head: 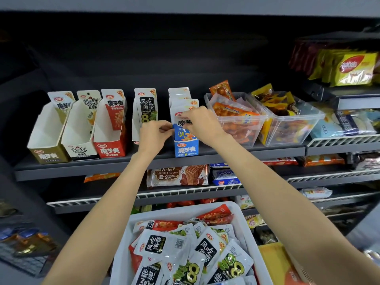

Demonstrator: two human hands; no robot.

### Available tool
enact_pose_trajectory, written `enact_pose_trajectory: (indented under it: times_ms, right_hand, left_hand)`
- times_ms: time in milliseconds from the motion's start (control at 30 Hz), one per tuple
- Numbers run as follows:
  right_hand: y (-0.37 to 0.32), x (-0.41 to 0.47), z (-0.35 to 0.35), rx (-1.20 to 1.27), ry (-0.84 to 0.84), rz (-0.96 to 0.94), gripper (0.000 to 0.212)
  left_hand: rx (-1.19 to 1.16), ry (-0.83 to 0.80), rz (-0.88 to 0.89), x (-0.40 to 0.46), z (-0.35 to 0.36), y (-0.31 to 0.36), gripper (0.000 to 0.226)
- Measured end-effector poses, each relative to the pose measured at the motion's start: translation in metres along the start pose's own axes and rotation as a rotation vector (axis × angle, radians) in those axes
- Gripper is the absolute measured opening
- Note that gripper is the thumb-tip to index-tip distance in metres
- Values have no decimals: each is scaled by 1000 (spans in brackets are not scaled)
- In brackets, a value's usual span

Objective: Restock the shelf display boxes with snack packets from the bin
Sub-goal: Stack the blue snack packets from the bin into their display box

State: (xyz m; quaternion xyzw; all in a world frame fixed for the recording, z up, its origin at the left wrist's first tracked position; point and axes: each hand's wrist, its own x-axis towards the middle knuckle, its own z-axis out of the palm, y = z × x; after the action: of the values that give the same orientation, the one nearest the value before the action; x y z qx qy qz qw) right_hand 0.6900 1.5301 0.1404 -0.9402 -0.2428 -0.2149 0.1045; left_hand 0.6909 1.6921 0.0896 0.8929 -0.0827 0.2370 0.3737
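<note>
Head view: both hands work at the blue display box [186,146]. The left hand [153,134] pinches its left wall; the right hand [198,121] grips the top of a white-blue snack packet [185,112] standing in it. The bin [236,212] sits below the box, full. Risk: pushing the packet could tip the light box backward, or crumple the packets behind.

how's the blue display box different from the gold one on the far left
The blue display box holds upright packets, and both hands, left and right, work at it; the gold display box looks empty and untouched. Blue sits mid-shelf, gold at the row's left end. Both are open-topped cardboard boxes on the same shelf.
</note>
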Motion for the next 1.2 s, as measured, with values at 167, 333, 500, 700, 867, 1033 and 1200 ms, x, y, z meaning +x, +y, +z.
enact_pose_trajectory:
  times_ms: [167,333,500,700,867,1033,1200]
  right_hand:
    - [5,-2,15,4,-40,69,38]
    - [5,-42,12,376,310,119,45]
    - [7,-133,21,510,399,240,22]
    - [6,-249,67,548,-569,131,14]
    - [-9,-302,79,398,-957,-13,54]
    - [-25,-306,87,145,-904,-132,65]
    - [-21,-287,92,179,-704,98,66]
  left_hand:
    - [-61,27,-38,-6,3,1,16]
    - [-126,73,-58,-28,0,11,19]
    - [-264,129,-120,-86,3,19,17]
    - [-141,-137,-185,-190,18,1,15]
    - [173,-522,-175,-264,30,-31,31]
    - [271,-604,-167,-292,32,-39,47]
    - [184,-563,-264,-287,34,-44,42]
